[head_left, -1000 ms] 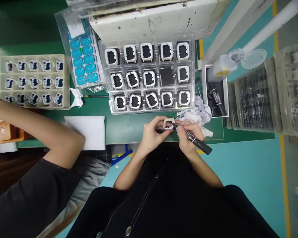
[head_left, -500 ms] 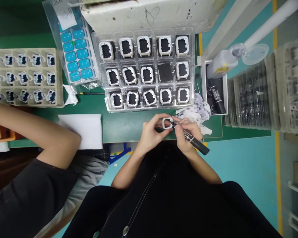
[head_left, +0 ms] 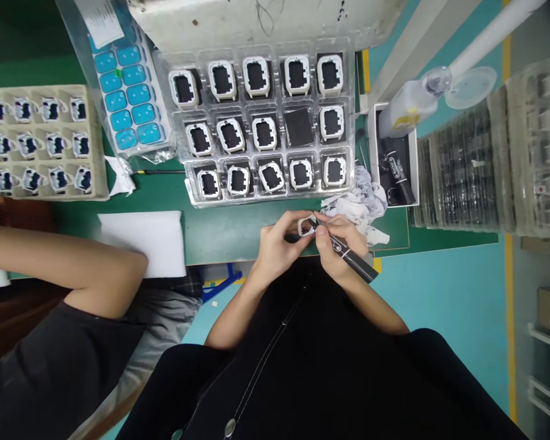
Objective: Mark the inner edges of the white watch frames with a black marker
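Between the fingers and thumb of my left hand is a small white watch-case frame, held at the table's front edge. My right hand grips a black marker pen, its tip at the frame's right side. The fingers of both hands almost meet around the frame. Just beyond them stands a clear plastic tray with several similar white frames over dark foam pads. One compartment of its middle row shows only its dark pad.
Crumpled white cloths lie right of my hands. A white box holds a bottle and black markers; stacked clear trays stand beyond. At left are a co-worker's arm, a white pad, a beige tray and bagged blue parts.
The marker and my right hand have shifted slightly left, with the tip over the frame's opening edge. The whole view has moved a little, and the frame is tilted differently.
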Available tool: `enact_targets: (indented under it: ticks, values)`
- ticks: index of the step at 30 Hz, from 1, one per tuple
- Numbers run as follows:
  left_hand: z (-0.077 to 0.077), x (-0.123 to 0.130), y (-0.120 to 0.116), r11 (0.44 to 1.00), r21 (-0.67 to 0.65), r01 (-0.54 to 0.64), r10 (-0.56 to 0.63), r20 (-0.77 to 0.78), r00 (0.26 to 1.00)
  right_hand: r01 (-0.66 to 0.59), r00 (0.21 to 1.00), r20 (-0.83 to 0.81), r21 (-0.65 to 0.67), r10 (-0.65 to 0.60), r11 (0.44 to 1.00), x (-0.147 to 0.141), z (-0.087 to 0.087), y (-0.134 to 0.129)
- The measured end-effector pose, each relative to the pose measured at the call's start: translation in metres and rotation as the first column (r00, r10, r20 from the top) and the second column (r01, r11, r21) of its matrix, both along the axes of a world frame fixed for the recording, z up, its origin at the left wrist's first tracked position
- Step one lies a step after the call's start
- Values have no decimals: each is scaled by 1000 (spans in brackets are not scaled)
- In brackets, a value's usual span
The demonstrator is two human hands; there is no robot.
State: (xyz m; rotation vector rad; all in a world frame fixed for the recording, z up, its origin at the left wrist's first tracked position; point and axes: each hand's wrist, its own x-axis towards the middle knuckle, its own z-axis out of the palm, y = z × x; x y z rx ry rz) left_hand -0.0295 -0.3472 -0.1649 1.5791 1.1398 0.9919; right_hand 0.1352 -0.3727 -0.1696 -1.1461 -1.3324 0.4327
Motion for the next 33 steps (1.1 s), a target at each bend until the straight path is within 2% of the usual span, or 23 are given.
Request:
enact_targets:
  ticks: [7, 13, 20, 29, 33]
  values:
    - [0, 0, 0, 998, 59, 0, 3, -43, 999, 10, 999, 30, 2, -10, 1000, -1, 1, 1]
    - [0, 0, 0, 996, 89, -13, 16, -37, 999, 25, 993, 112, 113, -38, 993, -6, 1, 4]
    - [-3, 3, -2, 996, 68, -50, 50, -1, 999, 63, 990, 121, 31, -67, 998, -8, 7, 3]
    - [-3, 2, -1, 998, 52, -47, 46, 25, 999, 20, 991, 130, 39, -25, 999, -5, 13, 3]
    - [-4, 3, -2, 997, 54, -53, 51, 41, 998, 42, 994, 104, 15, -43, 999, -6, 14, 2]
